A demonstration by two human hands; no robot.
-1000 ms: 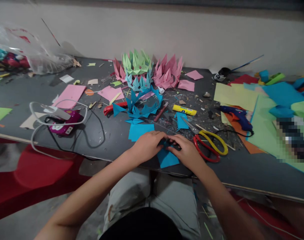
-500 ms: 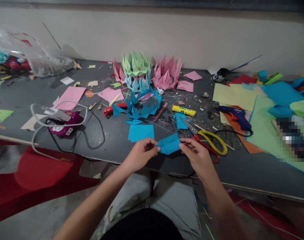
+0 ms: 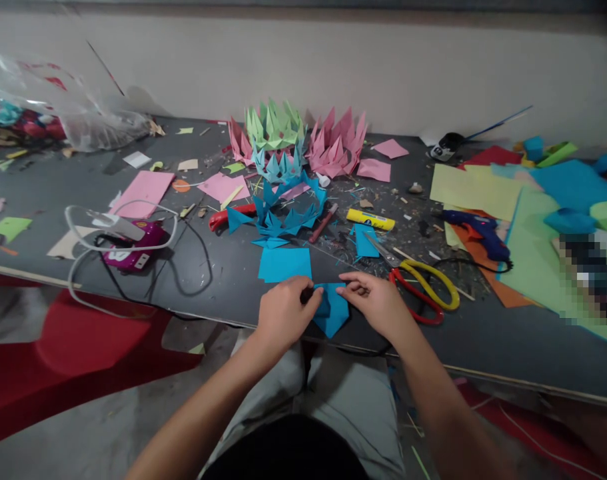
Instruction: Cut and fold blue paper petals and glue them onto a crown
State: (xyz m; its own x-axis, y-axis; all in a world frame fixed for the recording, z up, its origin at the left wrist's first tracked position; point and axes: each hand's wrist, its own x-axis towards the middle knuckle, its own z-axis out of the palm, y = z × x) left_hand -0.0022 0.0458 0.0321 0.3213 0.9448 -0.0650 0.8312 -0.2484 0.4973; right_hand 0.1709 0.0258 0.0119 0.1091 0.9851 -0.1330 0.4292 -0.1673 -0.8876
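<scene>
On the one grey table (image 3: 233, 288), at its near edge, two bare hands work a single blue paper piece (image 3: 332, 321), which lies between them with a point toward the person. Half a second ago this piece was held up, stretched between both hands; now it is down against the tabletop, turned, and its folding seems only partly done, as if set flat to be creased. The left hand (image 3: 287, 305) is curled with its thumb on the paper's left side; whether its fingers pinch underneath is hidden. The right hand (image 3: 377, 301) has its thumb tip at the upper right edge, its forefinger slightly off; I cannot tell whether it grips. Counted by size: one spiky light green ring (image 3: 273, 125), one light blue ring (image 3: 274, 167), one darker blue ring (image 3: 273, 224), and pink rings (image 3: 336, 150), one or two, partly covered. Then come one purple box (image 3: 142, 245) with cables, one pair of scissors (image 3: 398, 276) beside the right hand, one glue gun (image 3: 476, 230), at least two overlapping blue squares (image 3: 286, 265) near the left hand, one red-handled tool (image 3: 224, 219) and one yellow stick (image 3: 370, 219).
</scene>
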